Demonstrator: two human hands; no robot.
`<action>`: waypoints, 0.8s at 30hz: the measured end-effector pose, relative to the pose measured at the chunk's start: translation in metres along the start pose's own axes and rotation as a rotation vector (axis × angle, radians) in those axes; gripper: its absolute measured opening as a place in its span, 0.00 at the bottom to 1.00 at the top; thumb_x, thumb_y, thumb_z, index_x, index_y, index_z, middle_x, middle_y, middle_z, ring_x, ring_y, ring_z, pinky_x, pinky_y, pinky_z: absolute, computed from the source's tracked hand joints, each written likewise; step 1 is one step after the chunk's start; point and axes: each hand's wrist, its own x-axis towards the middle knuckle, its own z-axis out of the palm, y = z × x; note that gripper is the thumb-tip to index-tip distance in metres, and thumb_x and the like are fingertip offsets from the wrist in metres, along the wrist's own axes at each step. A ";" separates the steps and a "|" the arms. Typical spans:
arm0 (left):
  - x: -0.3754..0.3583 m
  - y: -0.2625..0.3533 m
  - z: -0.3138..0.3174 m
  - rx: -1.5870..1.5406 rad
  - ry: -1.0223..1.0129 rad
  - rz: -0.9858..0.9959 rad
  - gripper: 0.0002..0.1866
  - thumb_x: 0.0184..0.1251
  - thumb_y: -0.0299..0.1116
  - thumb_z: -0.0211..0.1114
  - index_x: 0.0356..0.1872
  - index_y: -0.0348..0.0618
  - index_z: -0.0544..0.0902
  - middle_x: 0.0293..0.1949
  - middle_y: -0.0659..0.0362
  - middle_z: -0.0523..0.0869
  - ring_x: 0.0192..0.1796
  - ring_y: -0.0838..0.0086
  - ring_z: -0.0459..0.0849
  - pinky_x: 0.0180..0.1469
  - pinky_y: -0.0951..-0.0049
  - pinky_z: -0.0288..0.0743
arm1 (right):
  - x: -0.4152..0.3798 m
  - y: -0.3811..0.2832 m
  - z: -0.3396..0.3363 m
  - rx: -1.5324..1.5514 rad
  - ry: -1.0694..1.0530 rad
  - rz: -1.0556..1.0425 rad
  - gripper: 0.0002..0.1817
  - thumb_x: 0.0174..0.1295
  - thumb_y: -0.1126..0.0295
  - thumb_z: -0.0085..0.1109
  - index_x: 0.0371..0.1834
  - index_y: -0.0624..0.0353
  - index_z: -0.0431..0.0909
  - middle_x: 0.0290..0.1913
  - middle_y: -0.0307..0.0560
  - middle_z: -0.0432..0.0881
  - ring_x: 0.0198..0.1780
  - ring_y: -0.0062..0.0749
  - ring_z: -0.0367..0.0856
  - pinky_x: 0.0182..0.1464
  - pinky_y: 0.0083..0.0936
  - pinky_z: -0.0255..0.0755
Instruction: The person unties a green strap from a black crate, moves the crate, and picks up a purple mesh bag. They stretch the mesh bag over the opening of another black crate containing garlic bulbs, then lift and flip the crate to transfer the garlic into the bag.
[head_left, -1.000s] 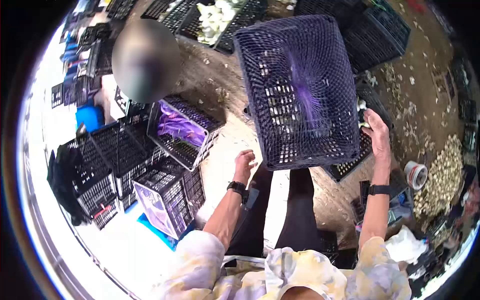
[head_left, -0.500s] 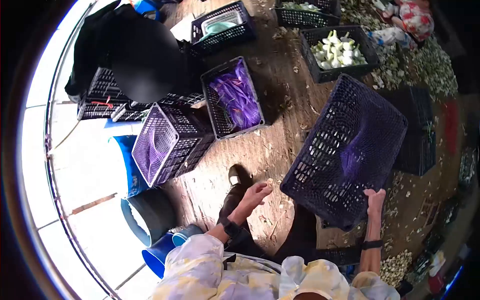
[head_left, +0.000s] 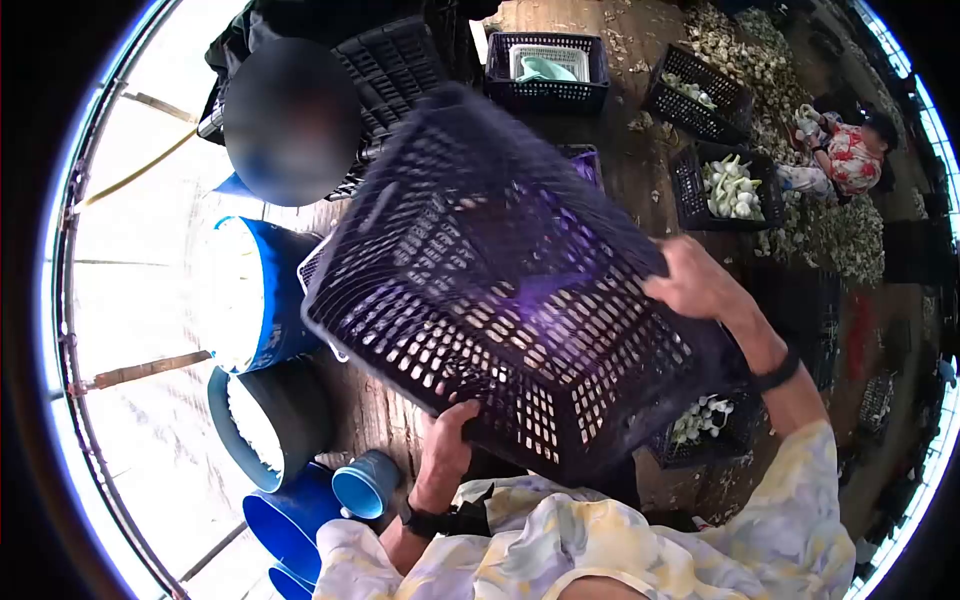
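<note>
A dark plastic crate (head_left: 540, 430) with slotted walls is held tilted in front of me, its open side facing up toward the camera. My left hand (head_left: 450, 445) grips its near rim, thumb over the edge. At the right end, my right hand (head_left: 695, 280) is closed around the rim. A patch of purple netting (head_left: 545, 297) shows at the crate's bottom. The crate's upper part is smeared by motion, and it covers much of the floor and the things behind it.
Along the left stand a blue barrel (head_left: 278, 290), a dark barrel (head_left: 305, 420) and a small blue bucket (head_left: 367, 484). Crates of white bulbs (head_left: 735, 190) stand at right, near a seated person (head_left: 850, 160). Another person is at upper left, beside stacked black crates (head_left: 390, 75).
The crate has swung up and left, turning its open side toward me. My left hand, free before, has taken hold of its near rim; my right hand has risen with it.
</note>
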 end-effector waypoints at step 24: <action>0.192 0.102 -0.163 -0.118 0.149 -0.072 0.23 0.57 0.22 0.60 0.53 0.21 0.68 0.49 0.42 0.78 0.50 0.62 0.78 0.55 0.70 0.73 | -0.370 0.053 0.219 0.576 0.320 1.603 0.20 0.60 0.60 0.55 0.50 0.62 0.76 0.40 0.44 0.80 0.40 0.32 0.80 0.38 0.31 0.74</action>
